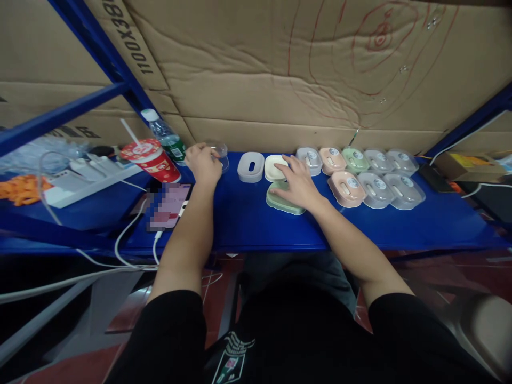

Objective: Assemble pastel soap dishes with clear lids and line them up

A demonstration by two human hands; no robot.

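Observation:
My left hand has its fingers curled round the edge of a clear plastic cover at the back of the blue shelf. My right hand is spread over a cream box and a green box, its fingertips near the cream one. Just left of the cream box sits a grey-white box with a dark oval slot in its top. To the right, several lidded boxes in grey, peach and green stand in two rows, among them a peach box.
A red cup with a straw, a green-labelled bottle, a phone on a cable and a white power strip lie to the left. Cardboard backs the blue shelf. A carton is far right.

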